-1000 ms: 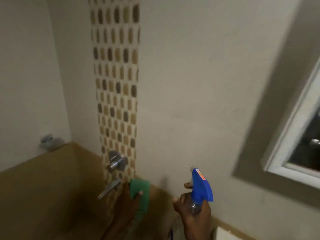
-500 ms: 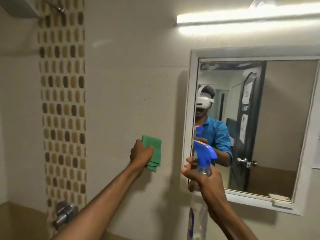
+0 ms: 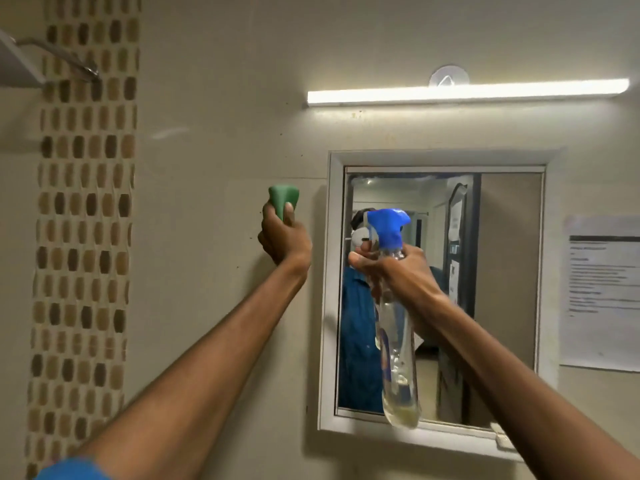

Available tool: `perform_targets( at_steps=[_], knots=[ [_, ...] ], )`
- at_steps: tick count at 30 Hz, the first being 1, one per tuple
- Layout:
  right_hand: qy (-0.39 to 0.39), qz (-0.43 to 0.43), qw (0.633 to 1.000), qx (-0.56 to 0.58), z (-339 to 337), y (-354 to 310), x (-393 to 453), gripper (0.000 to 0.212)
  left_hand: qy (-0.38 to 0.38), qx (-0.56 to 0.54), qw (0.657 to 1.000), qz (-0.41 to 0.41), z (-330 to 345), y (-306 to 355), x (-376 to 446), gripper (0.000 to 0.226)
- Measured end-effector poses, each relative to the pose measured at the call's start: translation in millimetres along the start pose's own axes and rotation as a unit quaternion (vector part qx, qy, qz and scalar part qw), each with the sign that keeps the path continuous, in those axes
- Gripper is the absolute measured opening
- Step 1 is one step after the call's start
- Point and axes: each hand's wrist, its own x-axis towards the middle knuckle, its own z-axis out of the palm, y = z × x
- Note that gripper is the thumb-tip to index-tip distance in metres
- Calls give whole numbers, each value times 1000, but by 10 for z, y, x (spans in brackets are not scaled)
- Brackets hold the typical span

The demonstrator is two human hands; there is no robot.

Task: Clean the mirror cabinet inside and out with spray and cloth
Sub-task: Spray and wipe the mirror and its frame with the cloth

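Fingers of the right hand (image 3: 398, 271) clamp the clear blue-nozzled spray bottle (image 3: 396, 327), newly raised before the white-framed mirror cabinet (image 3: 330, 271); left hand (image 3: 282, 237) grips the folded green cloth (image 3: 282, 197); spraying seems imminent.

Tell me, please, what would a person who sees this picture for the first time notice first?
The eye goes first to the spray bottle with its blue head, held up by the right hand in front of the mirror cabinet on the wall. To the left of the cabinet, the left hand grips a green cloth near the wall. Above the mirror glows a long tube light.
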Motion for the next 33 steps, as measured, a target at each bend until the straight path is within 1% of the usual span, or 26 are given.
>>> perform_targets(
  at_steps=[3,6,8,10,13,15,17,18,20,22,24,26,30,33],
  knots=[
    [8,-7,1000,25,-22,-191,194,40,-10,28,995,93,156,212,197,33],
    [12,11,1000,19,-7,-300,347,34,-39,46,986,156,263,326,362,38],
    [2,22,1000,12,23,-338,438,33,-49,54,981,181,316,377,430,38],
    [4,23,1000,-2,58,-351,520,32,-46,56,979,190,368,414,467,36],
    [14,21,1000,-12,114,-351,629,29,-57,55,980,180,450,444,484,37],
    [18,21,1000,-13,146,-360,693,21,-64,52,980,182,498,470,499,37],
    [22,14,1000,-17,169,-391,751,8,-70,47,977,198,536,494,526,37],
    [27,12,999,-19,177,-414,775,6,-75,46,974,206,550,505,542,37],
    [38,13,999,-36,186,-456,819,8,-90,46,970,221,573,522,568,37],
    [60,16,996,-65,193,-468,856,20,-110,44,962,244,579,518,573,37],
    [80,13,994,-67,185,-464,882,26,-135,29,953,271,576,495,578,37],
    [73,8,996,-56,162,-451,894,26,-162,24,946,281,569,464,594,37],
    [58,10,997,-56,130,-429,894,12,-203,36,932,297,564,426,636,37],
    [54,8,996,-70,164,-431,878,16,-223,37,927,300,548,409,659,38]
  ],
)
